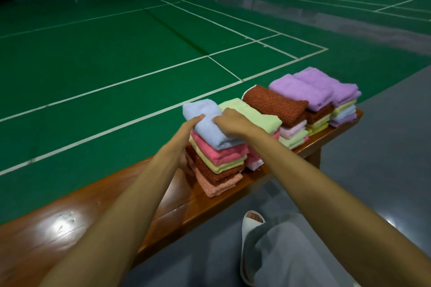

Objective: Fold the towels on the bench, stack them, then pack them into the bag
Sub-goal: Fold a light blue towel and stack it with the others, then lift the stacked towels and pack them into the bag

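Sitting on top of the nearest stack [219, 161], a light blue towel [205, 128] lies folded into a thick, soft pad with rounded edges and a smooth, pale terry nap. The left hand [192, 124] curls its fingers over the towel's left edge. The right hand [229, 123] grips its right side, fingers bent down into the cloth. The fingertips are partly hidden, so how firmly either hand pinches is hard to tell. Under the blue towel come pink, yellow, rust-red and salmon towels, their edges not quite aligned. The stack stands on a glossy wooden bench [93, 205], close against the next one. Four more stacks run beyond it along the bench, topped by a light green towel [251, 112], a rust-red towel [275, 105] and two purple towels [300, 91]. A green court floor [116, 53] lies behind.
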`<state>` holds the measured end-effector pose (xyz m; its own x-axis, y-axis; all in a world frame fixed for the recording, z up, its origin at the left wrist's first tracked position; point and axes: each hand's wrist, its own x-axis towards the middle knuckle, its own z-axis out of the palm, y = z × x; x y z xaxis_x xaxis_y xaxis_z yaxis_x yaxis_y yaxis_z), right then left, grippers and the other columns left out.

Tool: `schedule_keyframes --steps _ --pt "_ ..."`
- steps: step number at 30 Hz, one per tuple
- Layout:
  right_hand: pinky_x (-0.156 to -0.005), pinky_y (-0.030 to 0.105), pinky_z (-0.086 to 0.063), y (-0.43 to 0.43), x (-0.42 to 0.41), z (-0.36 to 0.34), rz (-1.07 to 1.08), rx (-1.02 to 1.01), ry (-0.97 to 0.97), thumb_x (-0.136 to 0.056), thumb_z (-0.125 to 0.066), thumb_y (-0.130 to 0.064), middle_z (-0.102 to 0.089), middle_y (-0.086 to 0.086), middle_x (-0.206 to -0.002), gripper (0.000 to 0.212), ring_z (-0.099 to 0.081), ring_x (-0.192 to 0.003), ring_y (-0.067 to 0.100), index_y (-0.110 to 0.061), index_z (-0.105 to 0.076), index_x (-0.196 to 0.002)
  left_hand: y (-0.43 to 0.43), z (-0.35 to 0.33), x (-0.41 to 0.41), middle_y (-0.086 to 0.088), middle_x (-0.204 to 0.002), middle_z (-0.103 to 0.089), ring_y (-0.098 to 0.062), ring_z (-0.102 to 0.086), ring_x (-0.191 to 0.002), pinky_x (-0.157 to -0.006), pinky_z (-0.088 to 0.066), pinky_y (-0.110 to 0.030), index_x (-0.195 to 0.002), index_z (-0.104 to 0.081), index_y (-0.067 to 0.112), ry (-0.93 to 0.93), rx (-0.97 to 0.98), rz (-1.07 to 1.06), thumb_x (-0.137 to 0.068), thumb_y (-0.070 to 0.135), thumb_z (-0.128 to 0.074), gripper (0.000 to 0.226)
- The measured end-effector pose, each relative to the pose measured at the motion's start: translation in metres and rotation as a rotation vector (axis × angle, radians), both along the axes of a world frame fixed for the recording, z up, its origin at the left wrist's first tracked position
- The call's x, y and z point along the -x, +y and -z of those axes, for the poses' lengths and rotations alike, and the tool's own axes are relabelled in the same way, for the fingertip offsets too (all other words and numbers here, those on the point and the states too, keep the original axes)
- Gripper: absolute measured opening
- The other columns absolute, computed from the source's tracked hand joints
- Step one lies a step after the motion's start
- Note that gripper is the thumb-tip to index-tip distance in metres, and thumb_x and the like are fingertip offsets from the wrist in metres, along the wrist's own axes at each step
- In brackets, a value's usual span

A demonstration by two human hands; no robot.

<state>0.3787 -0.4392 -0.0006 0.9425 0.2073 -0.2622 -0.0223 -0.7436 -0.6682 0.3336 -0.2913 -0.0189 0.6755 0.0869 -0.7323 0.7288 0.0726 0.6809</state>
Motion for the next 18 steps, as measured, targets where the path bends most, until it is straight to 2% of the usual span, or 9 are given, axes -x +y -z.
schedule_keyframes --steps 2,4,5,8,11,13,15,16,18 --pt "-0.091 0.033 -0.038 0.003 -0.004 -0.001 0.018 -0.069 0.102 -0.107 -0.043 -0.031 -0.051 0.018 -0.145 0.048 -0.051 -0.129 0.035 0.001 -0.046 -0.143 0.002 0.003 0.001 -0.026 -0.156 -0.038 -0.053 -0.037 -0.139 -0.110 -0.027 -0.077 -0.158 -0.032 0.016 0.022 -0.001 0.014 -0.030 0.079 -0.081 0.151" --pt "-0.100 0.039 -0.043 0.002 -0.003 0.000 0.026 -0.182 0.194 -0.107 -0.043 -0.031 -0.054 0.016 -0.143 0.048 -0.053 -0.129 0.035 -0.002 -0.048 -0.145 0.004 0.002 0.006 -0.026 -0.154 -0.039 -0.053 -0.038 -0.138 -0.110 -0.028 -0.076 -0.156 -0.033 0.013 0.030 -0.003 0.004 -0.032 0.076 -0.082 0.147" --pt "-0.103 0.042 -0.045 0.001 -0.001 0.001 0.031 -0.247 0.254 -0.106 -0.044 -0.033 -0.057 0.015 -0.136 0.047 -0.057 -0.120 0.034 -0.004 -0.050 -0.144 0.006 0.001 0.011 -0.026 -0.154 -0.039 -0.053 -0.038 -0.137 -0.110 -0.028 -0.076 -0.156 -0.033 0.013 0.031 -0.011 -0.004 -0.037 0.076 -0.082 0.143" --pt "-0.092 0.041 -0.049 -0.004 0.010 0.002 0.065 -0.384 0.502 -0.100 -0.054 -0.046 -0.065 0.015 -0.108 0.045 -0.062 -0.092 0.029 -0.009 -0.063 -0.122 0.012 -0.002 0.027 -0.025 -0.150 -0.042 -0.052 -0.042 -0.134 -0.110 -0.030 -0.075 -0.154 -0.035 0.012 0.033 -0.036 -0.013 -0.039 0.076 -0.082 0.140" --pt "-0.078 0.033 -0.052 0.000 0.024 0.007 0.064 -0.524 0.544 -0.095 -0.062 -0.043 -0.070 0.011 -0.081 0.030 -0.064 -0.079 0.026 -0.013 -0.065 -0.093 0.020 -0.002 0.043 -0.027 -0.147 -0.043 -0.054 -0.043 -0.131 -0.102 -0.034 -0.079 -0.154 -0.035 0.012 0.050 -0.018 -0.051 -0.032 0.073 -0.084 0.145" --pt "-0.084 0.036 -0.053 0.004 0.033 0.010 0.092 -0.573 0.511 -0.095 -0.063 -0.045 -0.068 0.012 -0.091 0.030 -0.064 -0.085 0.025 -0.016 -0.065 -0.098 0.027 0.000 0.051 -0.027 -0.148 -0.042 -0.055 -0.042 -0.132 -0.098 -0.036 -0.082 -0.155 -0.034 0.013 0.068 0.007 -0.083 -0.036 0.073 -0.085 0.143" --pt "-0.107 0.045 -0.047 0.008 0.040 0.009 0.083 -0.560 0.527 -0.093 -0.064 -0.055 -0.066 0.019 -0.120 0.057 -0.063 -0.109 0.034 -0.008 -0.063 -0.124 0.030 0.000 0.057 -0.026 -0.146 -0.044 -0.054 -0.043 -0.131 -0.100 -0.035 -0.080 -0.153 -0.036 0.011 0.078 0.016 -0.097 -0.043 0.073 -0.085 0.136" --pt "-0.113 0.046 -0.040 0.008 0.041 0.009 0.088 -0.561 0.563 -0.094 -0.061 -0.060 -0.058 0.023 -0.135 0.073 -0.057 -0.122 0.038 -0.002 -0.053 -0.138 0.031 0.001 0.059 -0.025 -0.145 -0.045 -0.052 -0.044 -0.130 -0.102 -0.035 -0.079 -0.152 -0.038 0.010 0.083 0.020 -0.099 -0.048 0.074 -0.084 0.131" --pt "-0.111 0.041 -0.036 0.014 0.046 0.008 0.093 -0.566 0.588 -0.095 -0.055 -0.063 -0.045 0.022 -0.145 0.085 -0.047 -0.133 0.038 -0.001 -0.037 -0.149 0.030 -0.003 0.065 -0.022 -0.139 -0.049 -0.048 -0.048 -0.125 -0.106 -0.036 -0.074 -0.148 -0.041 0.007 0.089 0.018 -0.098 -0.061 0.077 -0.078 0.117"
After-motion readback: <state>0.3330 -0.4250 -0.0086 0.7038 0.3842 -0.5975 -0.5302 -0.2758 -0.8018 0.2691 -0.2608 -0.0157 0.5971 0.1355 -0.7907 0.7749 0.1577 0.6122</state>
